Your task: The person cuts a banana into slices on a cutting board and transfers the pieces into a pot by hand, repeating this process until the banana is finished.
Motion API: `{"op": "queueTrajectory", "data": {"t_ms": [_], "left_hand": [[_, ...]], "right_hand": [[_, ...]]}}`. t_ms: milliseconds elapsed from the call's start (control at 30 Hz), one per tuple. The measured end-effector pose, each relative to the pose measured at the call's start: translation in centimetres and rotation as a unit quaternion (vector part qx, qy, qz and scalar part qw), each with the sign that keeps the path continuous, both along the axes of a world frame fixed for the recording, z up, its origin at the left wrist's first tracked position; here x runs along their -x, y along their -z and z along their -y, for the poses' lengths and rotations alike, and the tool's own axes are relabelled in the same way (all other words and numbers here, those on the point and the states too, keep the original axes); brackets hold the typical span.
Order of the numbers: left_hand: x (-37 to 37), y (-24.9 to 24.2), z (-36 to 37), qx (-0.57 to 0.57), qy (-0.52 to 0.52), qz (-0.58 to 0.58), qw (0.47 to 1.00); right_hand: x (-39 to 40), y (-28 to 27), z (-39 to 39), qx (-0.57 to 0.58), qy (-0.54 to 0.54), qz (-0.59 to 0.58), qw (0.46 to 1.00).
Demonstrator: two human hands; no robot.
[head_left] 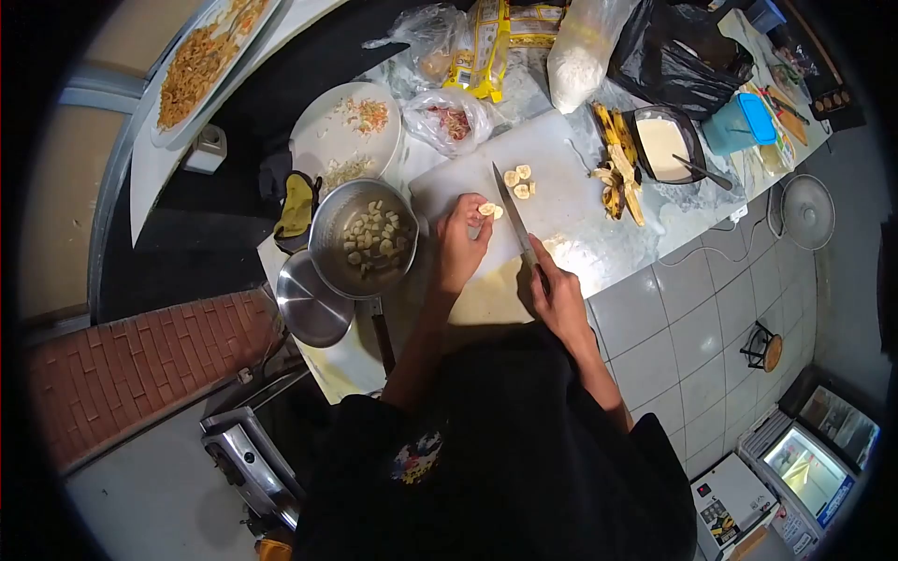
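My right hand point(559, 297) is wrapped round the handle of a kitchen knife point(513, 210), its blade pointing away from me over a white cutting board point(561, 150). Just left of the blade, my left hand point(462, 241) pinches banana slices point(489, 210) between thumb and fingers. A few more cut banana slices point(517, 180) lie on the board to the right of the blade. Close by on the left stands a saucepan point(363, 238) with many small pale pieces inside. Banana peels point(617, 173) are heaped at the board's right edge.
A black bowl of pale batter point(664, 145) with a spoon sits at the right, beside a blue-lidded container point(744, 122). Behind the board are plastic bags point(451, 122) and a yellow packet point(479, 51). A white plate point(351, 117) with shredded bits and a pot lid point(315, 299) are leftward.
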State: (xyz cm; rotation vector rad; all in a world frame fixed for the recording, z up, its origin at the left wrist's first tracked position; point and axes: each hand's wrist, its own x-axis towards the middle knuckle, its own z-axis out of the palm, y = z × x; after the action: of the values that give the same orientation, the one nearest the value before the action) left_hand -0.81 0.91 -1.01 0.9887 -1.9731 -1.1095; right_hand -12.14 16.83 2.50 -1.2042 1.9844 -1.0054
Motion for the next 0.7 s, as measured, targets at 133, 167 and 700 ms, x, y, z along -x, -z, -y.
{"op": "queueTrajectory", "data": {"t_ms": [133, 167, 700], "left_hand": [[-0.3, 0.0, -0.1, -0.001, -0.036, -0.009, 0.999], [-0.6, -0.1, -0.1, 0.002, -0.054, -0.007, 0.999], [-1.9, 0.4, -0.1, 0.065, -0.041, 0.069, 0.995]], "right_hand": [[-0.1, -0.2, -0.1, 0.01, 0.0, 0.004, 1.0], [-0.2, -0.2, -0.1, 0.008, -0.006, 0.013, 1.0], [-0.6, 0.6, 0.4, 0.008, -0.024, 0.013, 1.0]]}}
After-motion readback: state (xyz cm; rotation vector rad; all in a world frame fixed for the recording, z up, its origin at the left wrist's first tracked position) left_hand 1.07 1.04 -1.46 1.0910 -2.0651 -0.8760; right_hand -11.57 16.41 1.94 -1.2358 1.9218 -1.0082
